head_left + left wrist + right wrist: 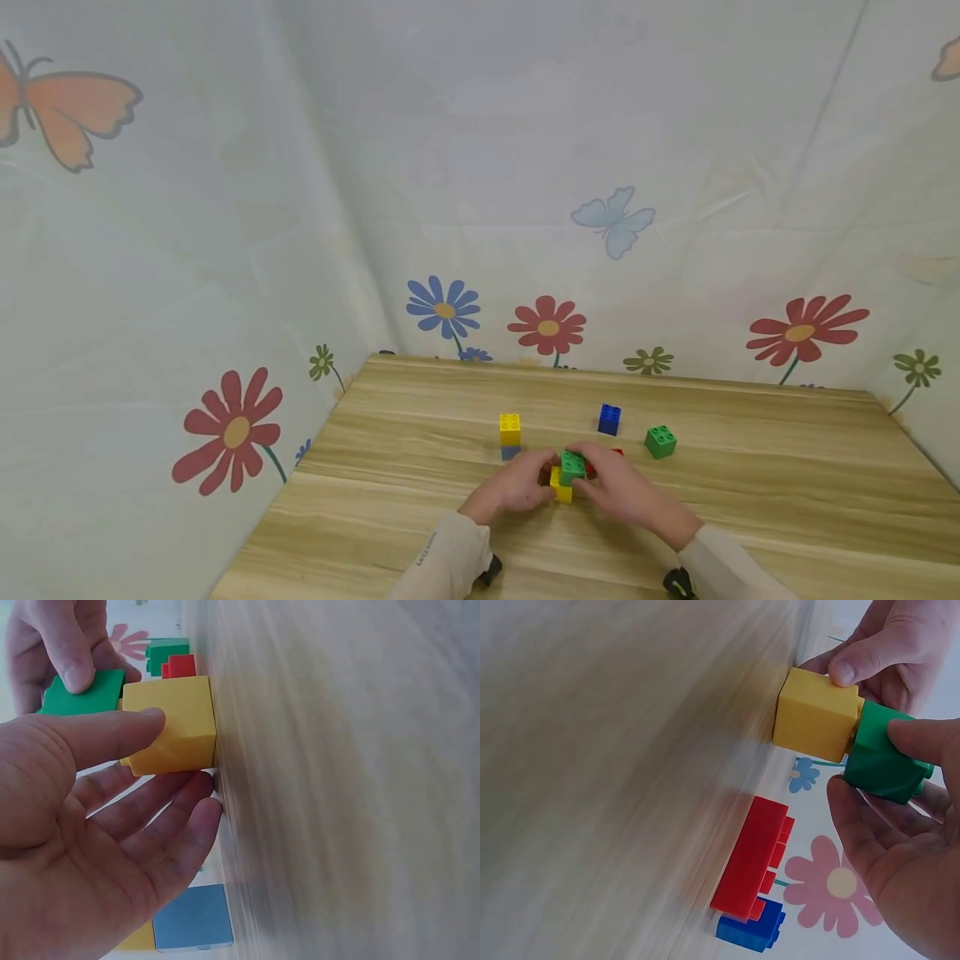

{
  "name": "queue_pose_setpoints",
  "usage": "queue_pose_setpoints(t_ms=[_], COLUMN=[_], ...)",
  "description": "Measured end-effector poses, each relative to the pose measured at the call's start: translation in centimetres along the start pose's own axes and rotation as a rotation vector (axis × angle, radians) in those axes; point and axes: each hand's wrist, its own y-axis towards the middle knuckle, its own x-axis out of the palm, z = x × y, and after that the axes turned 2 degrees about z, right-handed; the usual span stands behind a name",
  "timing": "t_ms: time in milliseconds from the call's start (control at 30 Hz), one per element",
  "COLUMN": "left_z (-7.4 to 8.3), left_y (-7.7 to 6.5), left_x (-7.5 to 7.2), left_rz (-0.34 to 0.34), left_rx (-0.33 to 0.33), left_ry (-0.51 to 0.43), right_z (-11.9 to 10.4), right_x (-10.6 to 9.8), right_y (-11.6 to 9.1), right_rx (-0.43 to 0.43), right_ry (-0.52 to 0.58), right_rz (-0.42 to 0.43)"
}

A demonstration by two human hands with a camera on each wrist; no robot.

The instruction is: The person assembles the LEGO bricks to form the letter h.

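On the wooden table my left hand (522,483) grips a yellow building block (180,724), thumb on one side and fingers curled round the other. My right hand (621,490) pinches a green building block (881,754) between thumb and fingers. The green block sits right at the yellow block's studs, slightly turned against it, with a few studs showing in the gap in the right wrist view. Just beyond my right hand lies a long red block (750,859), mostly hidden by that hand in the head view.
Left of the hands, a yellow block (510,427) stands stacked on a grey-blue block (193,919). A dark blue block (609,419) and another green block (661,442) stand farther back to the right. A flower-printed curtain (480,167) borders the table (787,483).
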Motion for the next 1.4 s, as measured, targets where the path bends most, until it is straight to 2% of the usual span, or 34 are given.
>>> queue_pose_setpoints(t_ms=[333,567,900,1400], left_z=[-0.1,-0.2,-0.1,-0.1], left_y=[0.3,0.6,0.7,1.0], left_x=[0.2,0.3,0.2,0.3], left_rz=[0.015,0.039,0.048,0.078], left_rx=[-0.017,-0.026,-0.040,-0.070], left_ry=[-0.011,-0.028,-0.032,-0.051], right_z=[-0.2,0.1,-0.2,0.3], right_x=[0.3,0.5,0.2,0.5], right_y=[0.6,1.1,1.6,2.0], right_rx=[-0.018,-0.045,-0.004,-0.031], right_ry=[0.026,-0.001,0.042,0.035], right_rz=[-0.011,0.003,-0.016,0.015])
